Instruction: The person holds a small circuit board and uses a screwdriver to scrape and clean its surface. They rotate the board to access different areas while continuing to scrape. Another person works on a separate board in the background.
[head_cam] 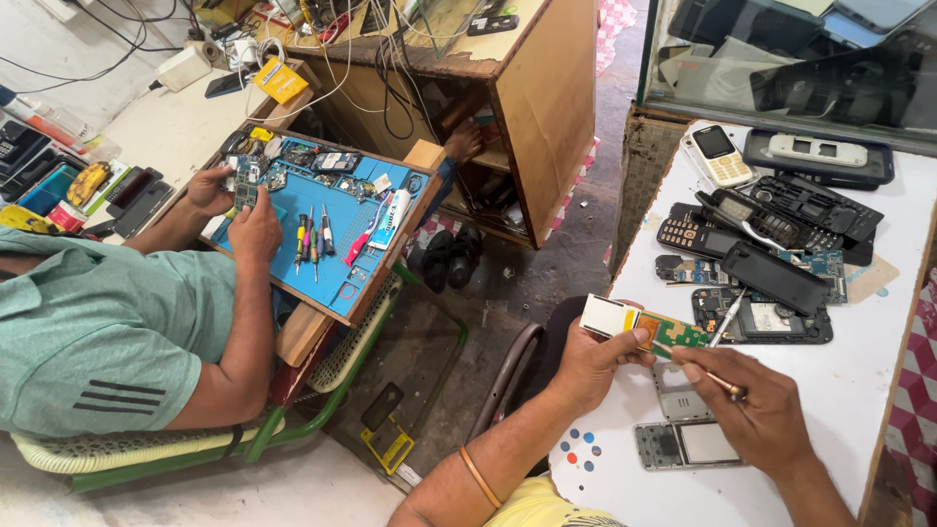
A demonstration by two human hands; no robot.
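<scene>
Left hand [589, 363] grips circuit board [646, 329]; right hand [759, 410] just beside.

Phones [771, 239] (piled) behind circuit board [649, 330]

yellow sleeve [547, 506], orange bangle [479, 476], bare forearms

A small white screen panel [607, 316] sits at the end of the green circuit board [675, 335] held over the white tabletop [859, 371]. Below it lies a grey phone frame [681, 445] with a pale blank screen. Farther back stands a cream keypad phone [720, 154] with a dark screen. A white tube with a blue label [390, 217] rests on the blue mat [342, 263]. A yellow flat package [281, 80] lies on the far desk.
</scene>
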